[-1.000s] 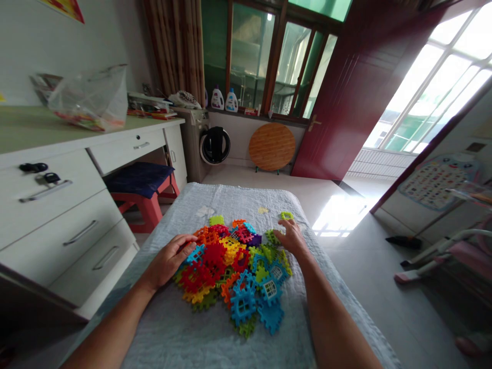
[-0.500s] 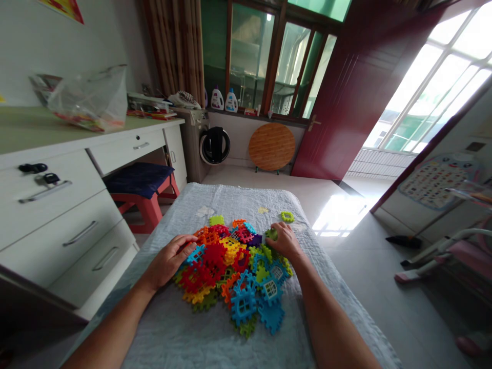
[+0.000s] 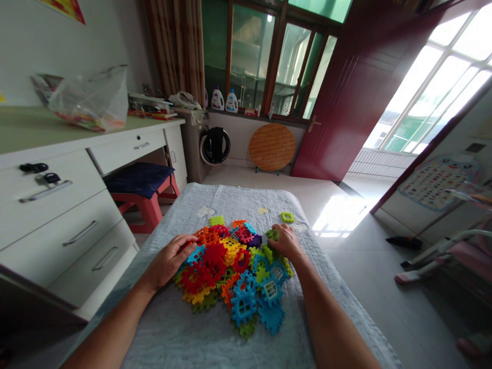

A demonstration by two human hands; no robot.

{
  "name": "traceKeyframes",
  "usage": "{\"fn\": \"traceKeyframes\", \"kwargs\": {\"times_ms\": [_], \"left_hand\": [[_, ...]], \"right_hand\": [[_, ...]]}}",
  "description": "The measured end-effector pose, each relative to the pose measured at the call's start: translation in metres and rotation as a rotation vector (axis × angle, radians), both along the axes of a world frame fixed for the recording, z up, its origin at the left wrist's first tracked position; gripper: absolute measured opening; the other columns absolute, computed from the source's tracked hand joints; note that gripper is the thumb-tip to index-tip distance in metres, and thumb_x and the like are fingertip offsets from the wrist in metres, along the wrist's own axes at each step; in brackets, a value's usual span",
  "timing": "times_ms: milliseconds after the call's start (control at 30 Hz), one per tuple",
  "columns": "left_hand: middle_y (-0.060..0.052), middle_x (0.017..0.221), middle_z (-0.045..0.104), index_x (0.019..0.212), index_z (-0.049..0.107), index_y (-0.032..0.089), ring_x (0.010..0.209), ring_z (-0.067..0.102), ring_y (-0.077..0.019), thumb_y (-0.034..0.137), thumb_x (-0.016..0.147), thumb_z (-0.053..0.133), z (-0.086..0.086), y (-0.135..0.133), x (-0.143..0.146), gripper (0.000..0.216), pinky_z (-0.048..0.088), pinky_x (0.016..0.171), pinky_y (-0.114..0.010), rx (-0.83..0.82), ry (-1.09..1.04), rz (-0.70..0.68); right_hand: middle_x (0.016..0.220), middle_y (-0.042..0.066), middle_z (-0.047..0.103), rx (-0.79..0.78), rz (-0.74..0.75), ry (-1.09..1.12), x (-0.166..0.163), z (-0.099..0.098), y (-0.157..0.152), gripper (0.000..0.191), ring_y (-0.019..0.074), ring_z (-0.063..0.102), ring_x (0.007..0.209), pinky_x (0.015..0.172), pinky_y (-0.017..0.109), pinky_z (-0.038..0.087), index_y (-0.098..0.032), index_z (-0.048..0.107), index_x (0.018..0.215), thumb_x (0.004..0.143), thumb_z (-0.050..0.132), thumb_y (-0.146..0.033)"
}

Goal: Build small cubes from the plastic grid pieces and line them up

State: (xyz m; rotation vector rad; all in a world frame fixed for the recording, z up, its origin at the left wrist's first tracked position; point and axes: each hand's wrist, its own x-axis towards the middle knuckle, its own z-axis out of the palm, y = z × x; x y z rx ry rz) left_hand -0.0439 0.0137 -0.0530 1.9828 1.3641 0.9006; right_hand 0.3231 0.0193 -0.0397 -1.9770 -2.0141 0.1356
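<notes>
A heap of coloured plastic building tiles in red, blue, yellow, orange and green lies on a table covered with a pale grey-blue cloth. My left hand rests flat on the left edge of the heap with its fingers stretched out, holding nothing. On the heap's far right side, my right hand has its fingers closed on a green tile. A single light green tile lies alone on the cloth just beyond that hand. Another green tile sits at the heap's far edge.
A white desk with drawers stands at left, carrying a clear plastic bag. A red stool with a blue cushion is under it. Beyond are a washing machine, a round wooden tabletop and a dark red door.
My right hand drew back from the lone light green tile toward the heap and closed its fingers on a green tile there. My left hand has stayed put.
</notes>
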Motion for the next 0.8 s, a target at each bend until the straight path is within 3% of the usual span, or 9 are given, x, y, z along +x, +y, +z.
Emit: {"fn": "traceKeyframes", "kwargs": {"times_ms": [333, 467, 600, 800], "left_hand": [[-0.006, 0.117, 0.061, 0.106, 0.062, 0.021, 0.115, 0.053, -0.0235, 0.053, 0.085, 0.044, 0.001, -0.002, 0.0, 0.043, 0.039, 0.103, -0.037, 0.005, 0.002, 0.014], [-0.005, 0.117, 0.061, 0.106, 0.062, 0.021, 0.114, 0.054, -0.0234, 0.053, 0.085, 0.044, 0.002, -0.002, 0.0, 0.043, 0.04, 0.103, -0.037, 0.011, 0.009, 0.02], [-0.005, 0.116, 0.061, 0.106, 0.062, 0.021, 0.114, 0.054, -0.023, 0.053, 0.084, 0.044, 0.001, -0.001, 0.0, 0.042, 0.04, 0.102, -0.037, 0.009, 0.004, 0.021], [-0.004, 0.117, 0.062, 0.106, 0.062, 0.022, 0.114, 0.055, -0.0228, 0.053, 0.084, 0.046, 0.0, -0.001, 0.0, 0.041, 0.041, 0.102, -0.037, 0.014, -0.003, 0.02]], "right_hand": [[0.108, 0.01, 0.058, 0.121, -0.172, 0.065, 0.006, -0.009, 0.007, 0.048, 0.025, 0.051, 0.098, 0.091, 0.034, 0.035, -0.018, 0.059, 0.116, 0.072, 0.061, -0.037], [0.116, 0.011, 0.057, 0.035, -0.14, 0.039, 0.015, -0.009, 0.008, 0.049, 0.0273, 0.05, 0.102, 0.09, 0.036, 0.035, -0.019, 0.058, 0.117, 0.072, 0.06, -0.041], [0.13, 0.008, 0.051, 0.039, -0.129, 0.028, 0.028, 0.003, 0.008, 0.053, 0.0255, 0.047, 0.108, 0.089, 0.034, 0.034, -0.021, 0.051, 0.125, 0.073, 0.056, -0.027], [0.132, 0.007, 0.049, -0.193, 0.111, -0.119, 0.029, 0.021, 0.016, 0.063, 0.0283, 0.041, 0.113, 0.085, 0.036, 0.032, -0.024, 0.049, 0.127, 0.065, 0.058, -0.018]]}}
